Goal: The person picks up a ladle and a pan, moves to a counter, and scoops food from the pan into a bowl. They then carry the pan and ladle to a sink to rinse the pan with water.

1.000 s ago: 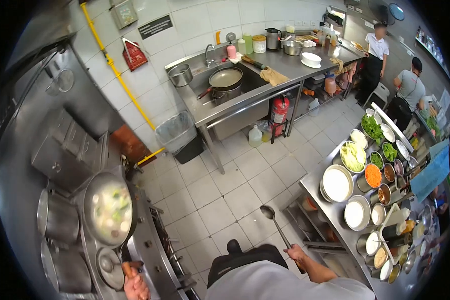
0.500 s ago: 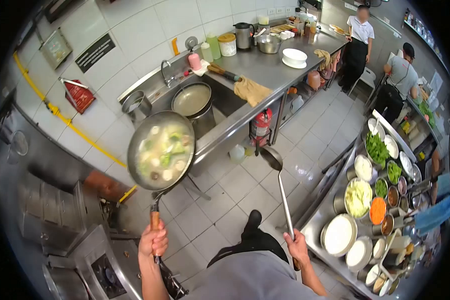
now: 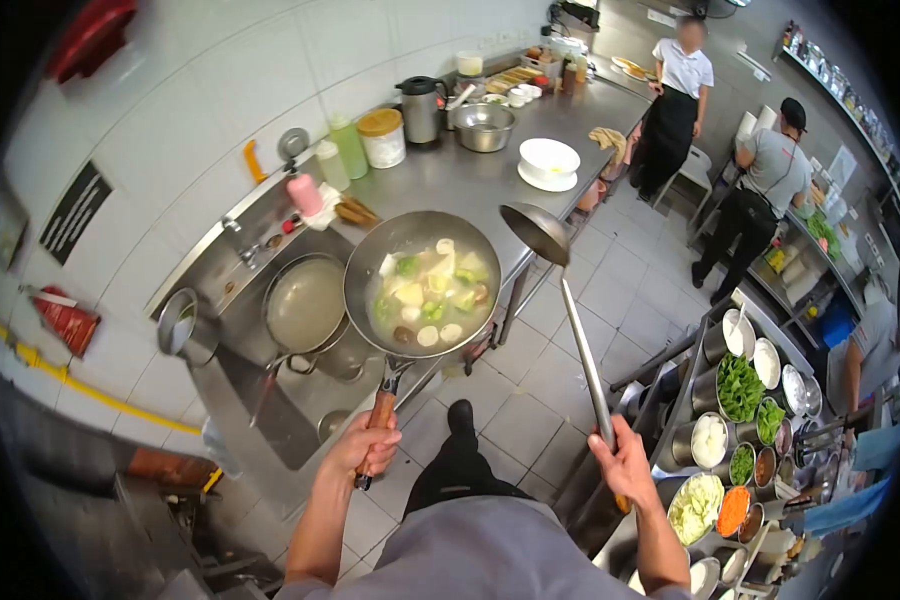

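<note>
My left hand [image 3: 364, 446] is wrapped round the wooden handle of a wok [image 3: 358, 262]. Soupy food [image 3: 432, 296] with green vegetables and pale round slices lies in the wok, which hangs in front of the sink and counter edge. In my right hand [image 3: 625, 462] is the long handle of a ladle [image 3: 542, 232]. The ladle's bowl is raised just right of the wok, apart from it. White dishes [image 3: 548, 163] stand on the counter beyond, stacked.
A sink [image 3: 260, 420] on the left holds a pan of cloudy liquid [image 3: 308, 300]. Bottles [image 3: 347, 147], a jug [image 3: 422, 110] and a steel bowl [image 3: 484, 127] line the counter [image 3: 450, 185]. Ingredient containers [image 3: 695, 508] fill the right side. Two people [image 3: 677, 100] [image 3: 770, 180] stand farther back.
The wok and ladle have moved forward and to the right, toward the counter with the white dishes. My view has turned, and the sink now shows more fully on the left.
</note>
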Demonstrator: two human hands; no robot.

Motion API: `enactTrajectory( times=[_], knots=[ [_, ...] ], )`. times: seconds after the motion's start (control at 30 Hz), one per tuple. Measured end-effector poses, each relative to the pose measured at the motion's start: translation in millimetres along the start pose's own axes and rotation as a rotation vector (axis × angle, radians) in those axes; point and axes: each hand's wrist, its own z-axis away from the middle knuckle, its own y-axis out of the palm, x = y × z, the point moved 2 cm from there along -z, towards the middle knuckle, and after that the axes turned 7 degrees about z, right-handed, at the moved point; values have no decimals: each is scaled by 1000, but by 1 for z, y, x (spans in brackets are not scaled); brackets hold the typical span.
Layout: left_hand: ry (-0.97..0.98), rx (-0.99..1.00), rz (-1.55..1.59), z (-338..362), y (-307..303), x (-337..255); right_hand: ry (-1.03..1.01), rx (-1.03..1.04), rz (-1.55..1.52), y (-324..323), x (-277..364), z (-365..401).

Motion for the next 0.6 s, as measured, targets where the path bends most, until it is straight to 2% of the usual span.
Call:
enactTrajectory(
  times=[0.23, 0.43, 0.53, 0.6],
  knots=[
    [-57, 70, -115, -121, 7, -77, -90, -70, 243, -31, 61, -146],
    [-118, 55, -174, -188, 21, -134, -166, -60, 325, -49, 68, -272],
    [-139, 18, -144, -214, 30, -149, -171, 9, 442, -64, 68, -318],
    [-131, -11, -164, -231, 36, -154, -64, 188, 491, -81, 72, -341]
  ],
)
